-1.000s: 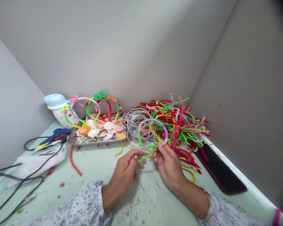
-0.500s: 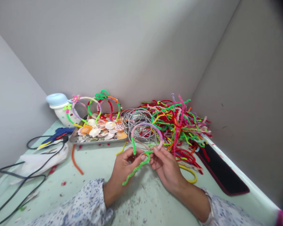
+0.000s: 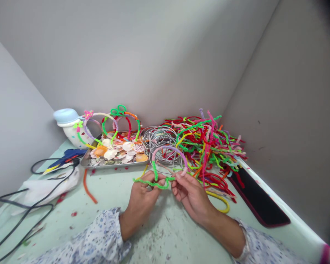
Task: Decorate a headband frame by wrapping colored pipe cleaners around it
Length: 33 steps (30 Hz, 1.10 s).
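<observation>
Between my two hands stands a headband (image 3: 185,156) wrapped in pink, purple and green pipe cleaner. My left hand (image 3: 142,201) is closed around its green-wrapped left end, fingers pinched together. Across that hand lies a loose, wavy green pipe cleaner (image 3: 162,186), its free end pointing left. My right hand (image 3: 191,196) pinches the pipe cleaner's other end against the pink right end of the headband. The fingers partly hide both headband ends. Behind the headband sits a tangle of silver wire hoops (image 3: 151,141).
A metal tray (image 3: 118,167) of seashells stands at the back, with finished headbands (image 3: 139,126) on it. To the right is a heap of coloured pipe cleaners (image 3: 203,139) near a black mat (image 3: 264,201). A black cable (image 3: 24,207) and a white-and-blue container (image 3: 71,130) are at left.
The green pipe cleaner's free end has swung up and to the left, from hanging down in front of my left hand to lying across it. My left fingers have shifted; my right hand has barely moved.
</observation>
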Tool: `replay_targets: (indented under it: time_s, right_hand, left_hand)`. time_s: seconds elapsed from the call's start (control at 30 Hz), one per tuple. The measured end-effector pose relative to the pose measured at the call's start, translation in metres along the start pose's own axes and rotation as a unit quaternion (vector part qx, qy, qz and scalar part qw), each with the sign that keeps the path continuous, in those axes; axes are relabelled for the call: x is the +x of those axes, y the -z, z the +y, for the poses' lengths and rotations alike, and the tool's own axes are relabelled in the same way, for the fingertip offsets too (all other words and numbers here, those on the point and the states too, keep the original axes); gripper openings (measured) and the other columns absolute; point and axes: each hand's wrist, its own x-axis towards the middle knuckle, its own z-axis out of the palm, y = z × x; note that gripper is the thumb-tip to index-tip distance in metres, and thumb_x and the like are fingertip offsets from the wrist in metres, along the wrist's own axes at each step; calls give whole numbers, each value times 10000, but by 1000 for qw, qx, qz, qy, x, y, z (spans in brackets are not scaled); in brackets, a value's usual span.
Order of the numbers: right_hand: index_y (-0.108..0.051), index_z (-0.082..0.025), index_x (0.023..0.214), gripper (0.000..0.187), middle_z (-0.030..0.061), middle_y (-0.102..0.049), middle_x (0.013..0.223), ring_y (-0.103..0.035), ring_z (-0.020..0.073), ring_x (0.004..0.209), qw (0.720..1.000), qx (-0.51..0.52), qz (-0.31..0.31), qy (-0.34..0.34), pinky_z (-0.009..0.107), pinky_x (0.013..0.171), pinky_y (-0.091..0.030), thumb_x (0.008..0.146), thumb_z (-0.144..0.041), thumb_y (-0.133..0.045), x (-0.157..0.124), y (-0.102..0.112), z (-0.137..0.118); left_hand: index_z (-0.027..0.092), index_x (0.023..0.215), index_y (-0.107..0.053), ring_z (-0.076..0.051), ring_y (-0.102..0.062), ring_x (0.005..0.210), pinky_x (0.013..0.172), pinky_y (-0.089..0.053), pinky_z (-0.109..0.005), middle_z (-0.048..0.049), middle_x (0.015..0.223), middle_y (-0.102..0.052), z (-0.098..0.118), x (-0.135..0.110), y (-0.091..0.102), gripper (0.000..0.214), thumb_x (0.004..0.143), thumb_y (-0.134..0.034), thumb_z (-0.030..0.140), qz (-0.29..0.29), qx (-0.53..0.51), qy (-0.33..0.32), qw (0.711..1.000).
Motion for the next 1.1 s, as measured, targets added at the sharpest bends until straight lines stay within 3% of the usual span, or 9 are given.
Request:
replay_targets:
  time_s: [0.3,0.4,0.53,0.9,1.1]
  right_hand:
    - [-619,-157,768,284,-9,-609,636,-528,82,508,1000,-1,-3,5,169,422,-376,691,-393,-757,0,1,0]
    - [-621,-156,774,277,-8,-615,644,-529,78,515,1000,4,-4,13,164,433,-387,703,-389,-753,2,1,1]
    - [-621,-162,789,265,-7,-625,662,-538,80,535,1000,-1,-2,24,163,447,-396,720,-385,-747,2,2,2]
    - [-619,-163,799,296,-10,-618,666,-536,86,531,998,-40,-15,38,179,436,-396,730,-427,-735,3,4,7]
    - [-612,-166,800,282,-14,-612,661,-517,79,513,996,-71,-19,53,186,441,-394,768,-431,-702,4,5,8]
  left_hand:
    - [187,796,-715,-186,-582,768,758,-452,-305,-23,765,-661,1,1,0,137,832,-613,270,-11,-9,-16,1000]
    - [174,829,-702,-190,-590,775,748,-455,-306,-38,786,-674,1,1,-3,153,840,-607,292,-23,-62,20,998]
    - [173,828,-672,-148,-538,595,578,-422,-269,-17,677,-635,0,0,-7,177,827,-615,340,-19,-120,82,989]
    - [156,672,-585,-115,-449,515,500,-365,-237,3,564,-545,-11,3,-6,327,806,-606,453,1,-91,149,985]
    - [152,630,-605,-98,-409,470,460,-330,-228,13,525,-513,-8,4,-8,291,733,-673,415,17,-85,177,980]
